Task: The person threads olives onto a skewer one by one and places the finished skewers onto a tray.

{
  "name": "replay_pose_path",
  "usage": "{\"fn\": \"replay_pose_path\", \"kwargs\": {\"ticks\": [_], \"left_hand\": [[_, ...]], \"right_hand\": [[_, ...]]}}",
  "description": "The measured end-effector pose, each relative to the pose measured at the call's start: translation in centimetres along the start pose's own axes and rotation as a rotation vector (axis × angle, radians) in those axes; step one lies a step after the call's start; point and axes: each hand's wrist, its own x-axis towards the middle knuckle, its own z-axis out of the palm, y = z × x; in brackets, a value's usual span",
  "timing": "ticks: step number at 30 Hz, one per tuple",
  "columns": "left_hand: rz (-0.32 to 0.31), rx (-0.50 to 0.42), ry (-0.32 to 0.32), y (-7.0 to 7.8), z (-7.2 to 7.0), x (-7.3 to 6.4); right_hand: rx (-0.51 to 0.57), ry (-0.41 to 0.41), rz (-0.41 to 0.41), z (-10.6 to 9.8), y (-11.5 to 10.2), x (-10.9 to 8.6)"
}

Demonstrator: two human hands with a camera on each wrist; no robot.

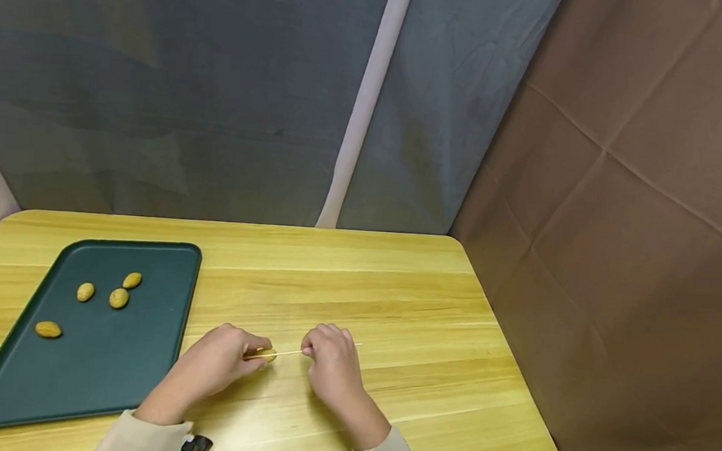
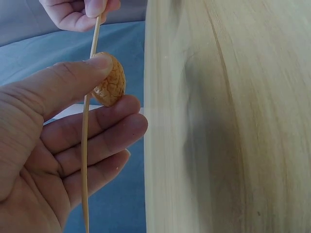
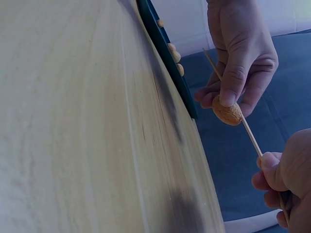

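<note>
My left hand pinches a wrinkled, brown oval piece, walnut-like in look, between thumb and fingers. A thin wooden skewer runs along the piece under the left thumb, its far part crossing the left palm. Whether it pierces the piece or only lies against it, I cannot tell. Off to the right, my right hand grips the skewer between thumb and curled fingers. In the right wrist view, the oval piece sits between the two hands. Both hands are held above the wooden table.
A dark green tray lies on the table's left side. Several similar brown pieces rest in it, among them one near its left edge. Grey cloth hangs behind the table, brown cloth along the right.
</note>
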Motion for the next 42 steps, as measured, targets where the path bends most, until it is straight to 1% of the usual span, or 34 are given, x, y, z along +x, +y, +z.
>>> {"fn": "replay_pose_path", "kwargs": {"ticks": [12,21,28,33,36,39,42], "left_hand": [[0.001,-0.005,-0.004,0.1,0.0,0.1],[0.028,-0.035,-0.001,-0.1,0.1,0.1],[0.022,-0.059,0.012,-0.5,-0.1,0.2],[0.019,-0.067,0.012,-0.8,0.0,0.0],[0.018,-0.067,0.012,-1.0,0.0,-0.1],[-0.002,-0.076,0.014,-1.1,-0.1,-0.1],[-0.002,-0.076,0.014,-1.1,-0.1,-0.1]], "right_hand": [[0.000,-0.001,-0.015,0.1,-0.2,0.1],[-0.016,-0.029,-0.007,-0.2,-0.2,0.1],[-0.029,-0.075,-0.024,-0.5,0.6,0.1],[-0.015,-0.106,-0.002,-1.0,1.5,-0.1],[-0.012,-0.102,0.004,-1.2,2.1,-0.2],[0.008,-0.096,0.004,-1.3,2.5,-0.3],[0.038,-0.091,0.009,-1.2,2.7,-0.4]]}}
